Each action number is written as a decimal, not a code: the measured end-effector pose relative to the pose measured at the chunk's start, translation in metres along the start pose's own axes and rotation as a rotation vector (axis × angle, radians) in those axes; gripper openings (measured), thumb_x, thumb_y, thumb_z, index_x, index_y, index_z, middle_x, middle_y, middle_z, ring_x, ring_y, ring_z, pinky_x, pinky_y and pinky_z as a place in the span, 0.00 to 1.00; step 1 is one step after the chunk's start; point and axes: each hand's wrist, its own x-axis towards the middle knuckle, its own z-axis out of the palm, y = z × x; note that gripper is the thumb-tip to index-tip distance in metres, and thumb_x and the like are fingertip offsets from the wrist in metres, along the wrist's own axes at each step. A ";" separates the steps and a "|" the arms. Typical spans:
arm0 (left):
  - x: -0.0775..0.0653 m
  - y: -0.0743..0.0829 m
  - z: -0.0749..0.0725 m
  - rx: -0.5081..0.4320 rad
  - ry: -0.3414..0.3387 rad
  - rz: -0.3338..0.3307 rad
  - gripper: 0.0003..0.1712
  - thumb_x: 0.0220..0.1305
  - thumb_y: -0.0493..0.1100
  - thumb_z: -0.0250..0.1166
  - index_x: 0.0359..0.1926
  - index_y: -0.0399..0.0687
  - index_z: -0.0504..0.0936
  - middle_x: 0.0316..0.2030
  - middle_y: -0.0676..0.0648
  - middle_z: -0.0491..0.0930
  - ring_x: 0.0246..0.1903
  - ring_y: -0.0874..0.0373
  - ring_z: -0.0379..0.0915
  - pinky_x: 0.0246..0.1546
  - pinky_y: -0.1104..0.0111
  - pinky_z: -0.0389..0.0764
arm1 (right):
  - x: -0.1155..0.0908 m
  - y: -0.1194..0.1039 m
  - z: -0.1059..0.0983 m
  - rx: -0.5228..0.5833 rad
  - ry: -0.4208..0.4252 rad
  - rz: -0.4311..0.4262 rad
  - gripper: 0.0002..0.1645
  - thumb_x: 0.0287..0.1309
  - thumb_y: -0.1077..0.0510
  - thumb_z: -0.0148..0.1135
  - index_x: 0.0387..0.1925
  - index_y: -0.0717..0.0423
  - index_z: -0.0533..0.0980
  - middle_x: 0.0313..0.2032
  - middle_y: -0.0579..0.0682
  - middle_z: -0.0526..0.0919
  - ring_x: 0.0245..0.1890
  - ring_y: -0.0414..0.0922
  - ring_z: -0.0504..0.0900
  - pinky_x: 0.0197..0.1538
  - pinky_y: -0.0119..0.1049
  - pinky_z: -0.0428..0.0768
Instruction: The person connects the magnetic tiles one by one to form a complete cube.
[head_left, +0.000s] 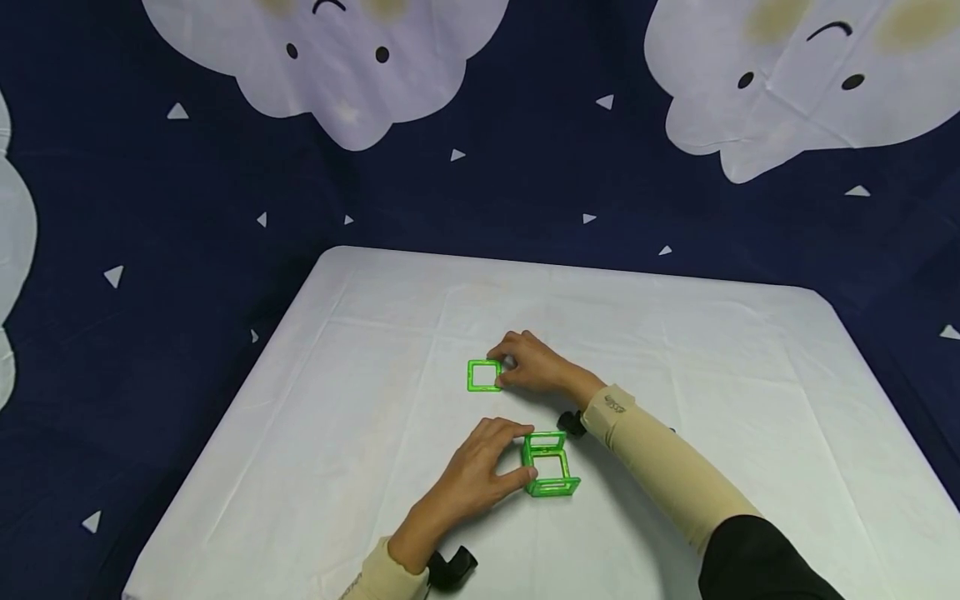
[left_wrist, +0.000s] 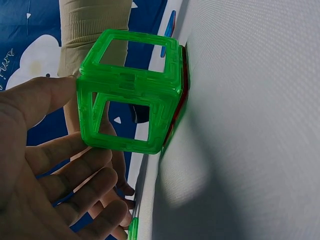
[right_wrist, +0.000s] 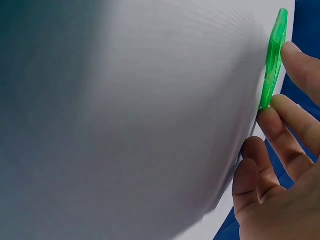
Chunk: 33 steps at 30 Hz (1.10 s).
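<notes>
My left hand [head_left: 476, 468] holds a small open box of green square magnetic tiles [head_left: 553, 490] by its left side, thumb at the near corner and index finger at the far one. In the left wrist view the box [left_wrist: 127, 82] has hollow square faces, and a red edge [left_wrist: 181, 92] shows along its base by the white surface. Farther back on the table, my right hand [head_left: 534, 362] pinches a single green square tile [head_left: 483, 388] by its right edge. The right wrist view shows that tile [right_wrist: 274, 57] edge-on between thumb and index finger, low over the cloth.
A white cloth covers the table [head_left: 315, 400]. Behind it hangs a dark blue backdrop [head_left: 525, 192] with clouds and triangles. A blue piece [left_wrist: 169, 32] appears past the box in the left wrist view. Black wrist devices [head_left: 453, 569] sit under both forearms.
</notes>
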 end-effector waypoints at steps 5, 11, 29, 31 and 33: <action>0.000 0.000 0.000 0.001 0.003 0.003 0.28 0.56 0.51 0.68 0.58 0.51 0.74 0.52 0.54 0.76 0.50 0.62 0.67 0.53 0.65 0.72 | 0.001 0.000 0.001 -0.012 0.001 -0.014 0.29 0.49 0.50 0.70 0.55 0.50 0.77 0.49 0.48 0.77 0.44 0.44 0.69 0.49 0.39 0.71; 0.000 0.000 0.000 0.000 0.006 0.005 0.28 0.56 0.51 0.68 0.58 0.50 0.75 0.52 0.54 0.76 0.51 0.61 0.68 0.53 0.64 0.72 | 0.002 0.000 0.001 -0.033 -0.008 -0.012 0.28 0.50 0.51 0.70 0.55 0.51 0.77 0.48 0.49 0.76 0.45 0.45 0.69 0.49 0.39 0.71; 0.000 0.001 0.000 -0.007 0.011 0.007 0.27 0.56 0.51 0.68 0.57 0.50 0.76 0.52 0.54 0.76 0.53 0.61 0.68 0.56 0.63 0.71 | -0.001 -0.003 0.002 0.003 0.027 -0.014 0.26 0.49 0.53 0.70 0.51 0.53 0.76 0.43 0.49 0.78 0.44 0.45 0.68 0.50 0.40 0.70; 0.000 0.001 0.000 -0.002 0.012 0.006 0.27 0.56 0.51 0.68 0.57 0.50 0.76 0.52 0.54 0.76 0.53 0.61 0.68 0.56 0.64 0.71 | -0.001 -0.003 0.002 -0.001 0.035 -0.019 0.25 0.50 0.53 0.69 0.51 0.53 0.75 0.42 0.49 0.78 0.43 0.45 0.68 0.49 0.40 0.70; 0.000 0.002 0.000 -0.003 0.009 0.003 0.28 0.56 0.51 0.68 0.57 0.50 0.75 0.52 0.54 0.76 0.53 0.61 0.68 0.56 0.63 0.71 | -0.002 -0.003 0.001 -0.001 0.044 -0.024 0.24 0.51 0.54 0.69 0.51 0.53 0.75 0.41 0.50 0.78 0.42 0.45 0.69 0.48 0.39 0.70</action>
